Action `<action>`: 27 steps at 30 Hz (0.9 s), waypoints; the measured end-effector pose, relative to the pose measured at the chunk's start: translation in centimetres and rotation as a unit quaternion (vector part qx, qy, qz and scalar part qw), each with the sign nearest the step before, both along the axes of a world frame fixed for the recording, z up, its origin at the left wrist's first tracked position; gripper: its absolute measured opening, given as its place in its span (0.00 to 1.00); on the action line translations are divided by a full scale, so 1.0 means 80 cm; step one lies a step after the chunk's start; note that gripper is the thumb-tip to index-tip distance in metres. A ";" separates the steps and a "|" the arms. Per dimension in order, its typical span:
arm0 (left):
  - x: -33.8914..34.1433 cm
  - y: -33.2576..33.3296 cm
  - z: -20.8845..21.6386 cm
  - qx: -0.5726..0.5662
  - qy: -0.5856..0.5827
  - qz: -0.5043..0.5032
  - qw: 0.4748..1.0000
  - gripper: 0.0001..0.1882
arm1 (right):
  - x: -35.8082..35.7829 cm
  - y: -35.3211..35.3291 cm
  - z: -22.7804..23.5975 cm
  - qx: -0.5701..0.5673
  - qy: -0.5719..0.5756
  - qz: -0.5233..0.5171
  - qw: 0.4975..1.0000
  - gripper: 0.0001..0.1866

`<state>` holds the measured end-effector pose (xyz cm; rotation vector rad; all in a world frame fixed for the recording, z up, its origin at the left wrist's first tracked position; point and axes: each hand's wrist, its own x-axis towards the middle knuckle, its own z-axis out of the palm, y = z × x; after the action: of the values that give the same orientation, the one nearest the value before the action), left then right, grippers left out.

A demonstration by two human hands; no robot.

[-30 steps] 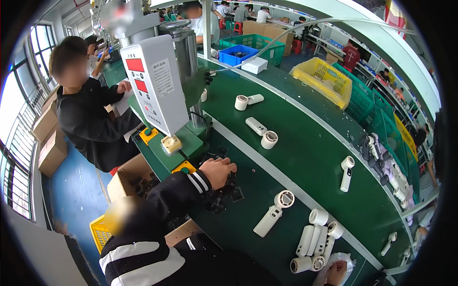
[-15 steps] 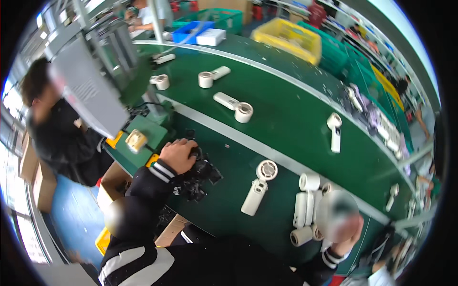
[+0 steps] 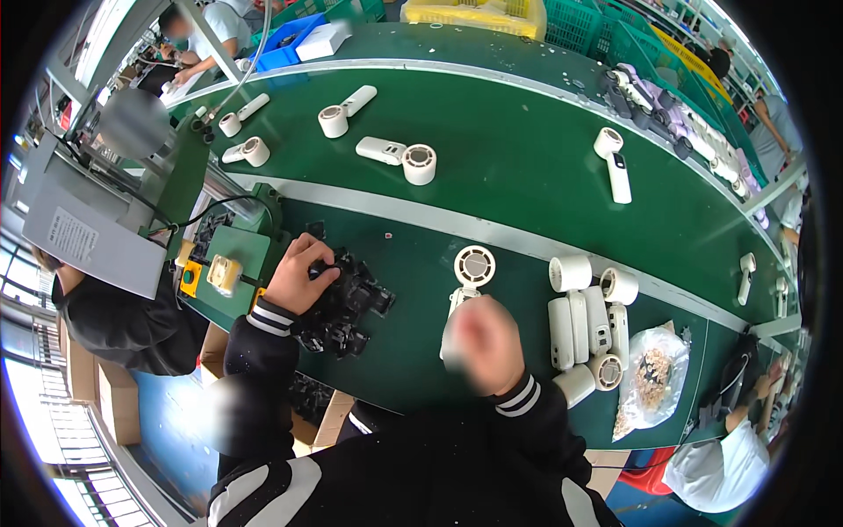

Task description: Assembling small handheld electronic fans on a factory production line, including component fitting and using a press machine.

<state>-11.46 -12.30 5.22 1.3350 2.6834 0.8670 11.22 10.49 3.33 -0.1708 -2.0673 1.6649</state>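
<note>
My left hand (image 3: 299, 274) is at the left edge of a heap of small black plastic parts (image 3: 356, 299). Its fingers are curled in, thumb near forefinger, and whatever lies between them is hidden. A white handheld fan (image 3: 475, 266) lies in front of me, its round grille facing up. Over its handle is my right hand (image 3: 492, 347), whose fingers are too blurred to show whether they grip it. Right of that hand several white fans (image 3: 577, 327) are grouped side by side. Next to them is a clear plastic bag (image 3: 628, 415) with small tan pieces inside.
A green bench press (image 3: 241, 255) with a cream fixture (image 3: 224, 275) stands at left. Beyond a metal rail, a green conveyor belt (image 3: 500, 167) carries several scattered fans. Co-workers sit at left and far right. An open carton (image 3: 334, 420) is below the table edge.
My right hand has moved left from the grouped fans to the single fan's handle, uncovering the bag. My left hand stays at the black parts, its fingers more curled. The view has shifted.
</note>
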 end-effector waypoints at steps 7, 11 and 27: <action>-0.003 0.001 0.001 0.073 -0.135 0.065 0.986 0.14 | 0.000 0.008 -0.013 -0.072 -0.077 -0.022 0.994 0.04; -0.005 0.007 0.011 0.071 -0.113 0.044 0.990 0.15 | 0.000 0.012 -0.016 0.034 -0.040 -0.050 0.997 0.05; -0.002 -0.001 -0.013 -0.046 0.022 0.000 0.999 0.16 | -0.017 -0.005 -0.034 0.113 -0.070 -0.113 0.985 0.08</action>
<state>-11.60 -12.42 4.15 1.3488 2.7193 0.7135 9.88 10.13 0.61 -0.4398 -2.2279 1.3071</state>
